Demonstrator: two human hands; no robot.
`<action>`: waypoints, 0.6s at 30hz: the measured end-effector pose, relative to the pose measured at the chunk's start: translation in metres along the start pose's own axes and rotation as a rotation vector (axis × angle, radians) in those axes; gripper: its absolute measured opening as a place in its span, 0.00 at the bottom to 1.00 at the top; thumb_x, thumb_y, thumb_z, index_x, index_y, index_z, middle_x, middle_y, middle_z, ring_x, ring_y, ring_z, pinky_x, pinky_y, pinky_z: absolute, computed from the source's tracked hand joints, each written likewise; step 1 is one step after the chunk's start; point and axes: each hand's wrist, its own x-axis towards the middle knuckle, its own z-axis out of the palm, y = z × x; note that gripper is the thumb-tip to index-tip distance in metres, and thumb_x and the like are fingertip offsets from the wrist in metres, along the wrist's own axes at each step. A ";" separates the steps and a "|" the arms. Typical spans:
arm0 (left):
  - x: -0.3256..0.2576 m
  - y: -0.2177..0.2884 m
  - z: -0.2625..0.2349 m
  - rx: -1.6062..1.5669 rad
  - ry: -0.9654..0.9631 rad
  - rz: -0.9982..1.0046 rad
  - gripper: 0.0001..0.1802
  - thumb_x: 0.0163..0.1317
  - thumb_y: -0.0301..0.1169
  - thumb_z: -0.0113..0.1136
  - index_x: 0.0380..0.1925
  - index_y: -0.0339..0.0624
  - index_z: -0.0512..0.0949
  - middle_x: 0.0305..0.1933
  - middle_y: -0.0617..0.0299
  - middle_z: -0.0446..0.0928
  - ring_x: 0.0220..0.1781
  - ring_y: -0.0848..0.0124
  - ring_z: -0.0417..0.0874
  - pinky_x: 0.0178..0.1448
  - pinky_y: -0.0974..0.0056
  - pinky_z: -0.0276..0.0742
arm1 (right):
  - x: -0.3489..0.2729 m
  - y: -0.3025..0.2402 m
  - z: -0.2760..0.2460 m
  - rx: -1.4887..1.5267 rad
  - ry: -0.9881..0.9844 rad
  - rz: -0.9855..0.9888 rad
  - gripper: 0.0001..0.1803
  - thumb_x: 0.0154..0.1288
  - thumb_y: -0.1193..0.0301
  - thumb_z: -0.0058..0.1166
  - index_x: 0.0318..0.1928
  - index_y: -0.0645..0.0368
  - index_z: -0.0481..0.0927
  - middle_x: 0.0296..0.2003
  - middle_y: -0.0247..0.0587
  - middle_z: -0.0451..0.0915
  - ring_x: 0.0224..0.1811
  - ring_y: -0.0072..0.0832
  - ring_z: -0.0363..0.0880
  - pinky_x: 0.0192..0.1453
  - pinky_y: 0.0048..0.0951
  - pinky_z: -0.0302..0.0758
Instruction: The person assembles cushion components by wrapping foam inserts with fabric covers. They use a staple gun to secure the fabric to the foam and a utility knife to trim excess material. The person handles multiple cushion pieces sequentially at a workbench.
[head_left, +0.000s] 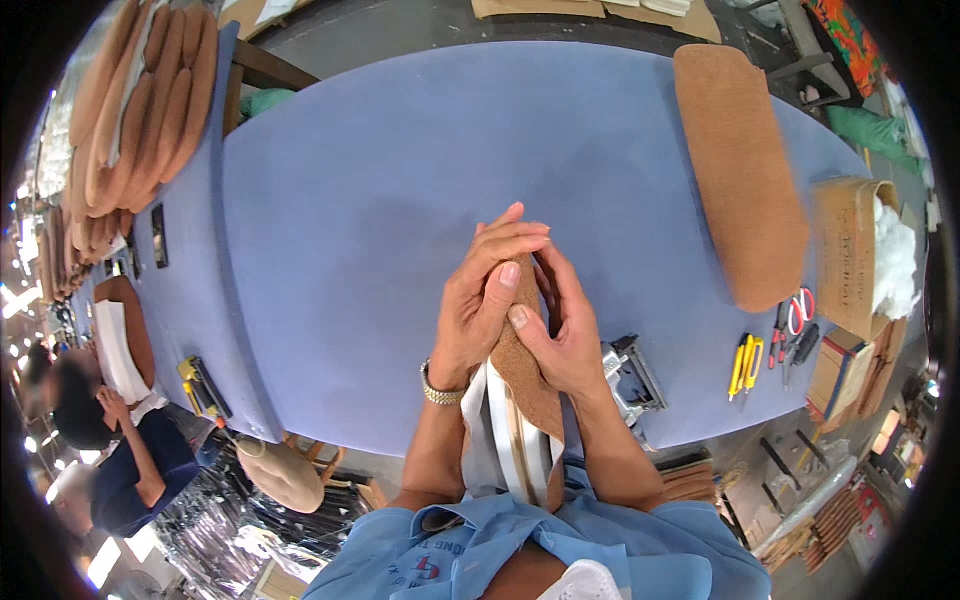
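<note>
Over the near middle of the blue table, my left hand (472, 305) and my right hand (565, 335) come together around the narrow upper end of a brown fabric cover (525, 385). Their fingertips nearly meet above it, and both thumbs press on its front. From there the cover runs down to my chest, showing white strips and a brown line along its middle. What lies inside my palms is hidden. Just right of my right wrist is a grey metal staple gun (632, 380). Further off to the right, a long brown padded panel (745, 180) lies flat.
The blue table (330, 250) spreads before me. On its right are yellow-handled tools (745, 365), red-handled scissors (800, 311) and a cardboard box (845, 255) of white stuffing (893, 262). Brown cushions (150, 105) are piled at the far left. A co-worker (140, 455) is at the lower left.
</note>
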 end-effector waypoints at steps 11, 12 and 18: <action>-0.014 0.008 -0.005 0.116 0.002 -0.003 0.26 0.74 0.41 0.58 0.66 0.39 0.76 0.64 0.52 0.80 0.78 0.51 0.69 0.83 0.43 0.52 | -0.163 0.056 -0.110 -1.037 0.084 0.259 0.44 0.57 0.80 0.69 0.75 0.58 0.65 0.70 0.61 0.66 0.69 0.56 0.73 0.68 0.46 0.77; -0.015 0.008 -0.003 0.104 0.004 -0.001 0.28 0.73 0.41 0.59 0.68 0.38 0.75 0.65 0.52 0.80 0.78 0.51 0.69 0.84 0.43 0.51 | -0.165 0.062 -0.107 -1.080 0.085 0.226 0.46 0.56 0.80 0.69 0.76 0.57 0.64 0.71 0.62 0.64 0.68 0.58 0.73 0.67 0.46 0.78; -0.016 0.006 -0.001 0.053 0.009 -0.012 0.33 0.70 0.37 0.58 0.73 0.39 0.70 0.69 0.52 0.77 0.79 0.51 0.67 0.85 0.40 0.44 | -0.155 0.073 -0.099 -1.121 0.068 0.309 0.55 0.50 0.83 0.69 0.79 0.52 0.58 0.72 0.62 0.59 0.68 0.60 0.71 0.63 0.47 0.82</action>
